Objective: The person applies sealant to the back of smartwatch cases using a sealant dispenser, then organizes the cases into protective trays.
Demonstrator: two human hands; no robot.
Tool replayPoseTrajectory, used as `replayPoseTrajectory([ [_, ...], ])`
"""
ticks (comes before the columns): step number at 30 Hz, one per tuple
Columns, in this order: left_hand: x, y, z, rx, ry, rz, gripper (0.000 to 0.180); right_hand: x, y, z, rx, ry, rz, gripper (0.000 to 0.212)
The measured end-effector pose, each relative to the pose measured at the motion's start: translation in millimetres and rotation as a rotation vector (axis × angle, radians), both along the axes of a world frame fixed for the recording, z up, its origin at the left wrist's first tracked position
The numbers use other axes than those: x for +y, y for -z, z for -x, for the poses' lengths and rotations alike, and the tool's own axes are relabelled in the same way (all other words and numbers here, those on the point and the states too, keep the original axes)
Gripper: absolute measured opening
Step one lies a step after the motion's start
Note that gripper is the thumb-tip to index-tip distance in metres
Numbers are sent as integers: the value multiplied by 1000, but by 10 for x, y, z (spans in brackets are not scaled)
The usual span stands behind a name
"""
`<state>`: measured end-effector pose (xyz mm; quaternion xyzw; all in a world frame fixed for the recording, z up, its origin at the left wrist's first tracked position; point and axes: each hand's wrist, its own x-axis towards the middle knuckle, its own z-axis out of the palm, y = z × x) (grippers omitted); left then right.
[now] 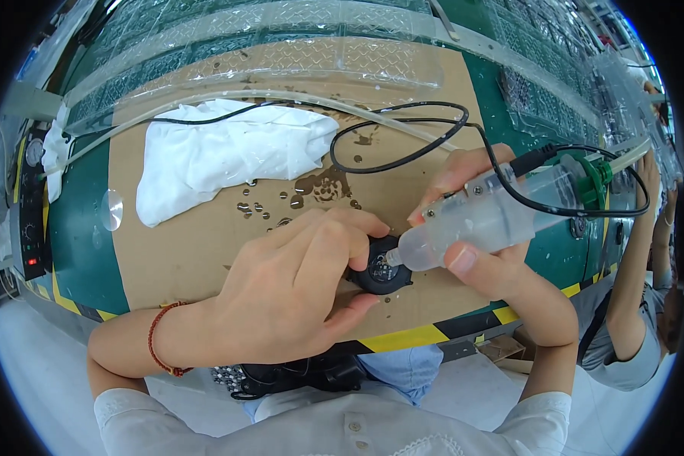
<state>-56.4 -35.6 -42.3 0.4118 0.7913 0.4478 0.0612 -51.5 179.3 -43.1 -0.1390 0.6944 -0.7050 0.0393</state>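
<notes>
My left hand (285,285) grips a round black watch-like case (384,283) by its edge, close above the cardboard. Inside the case some small details show, too small to make out. In my right hand (501,275) is a translucent dispensing syringe (471,226), tilted, with its narrow nozzle touching or just over the open face of the case. A green cap (590,182) closes the syringe's back end, where a pale hose runs in. A black cable (463,121) plugs in beside the barrel and loops over the bench.
Brown cardboard (182,266) with wet spots covers part of the green bench. A crumpled white cloth (232,156) lies on it. Clear plastic trays (319,64) stand behind. At left is a black control box (29,220). Another person (631,319) is at right.
</notes>
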Motion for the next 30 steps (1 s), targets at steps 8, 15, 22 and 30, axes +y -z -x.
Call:
replayPoseTrajectory([
  [8, 5, -3, -4, 12, -4, 12, 47, 29, -1, 15, 28, -82, -74, 56],
  [15, 2, 52, -5, 43, -1, -49, 47, 26, -5, 18, 48, -72, -73, 56],
  [22, 12, 34, -10, 6, -7, -35, 46, 20, 23, 25, 63, -90, -68, 57],
  [30, 1, 34, -8, 17, -7, -35, 46, -20, -46, -1, -30, -25, -46, 57],
])
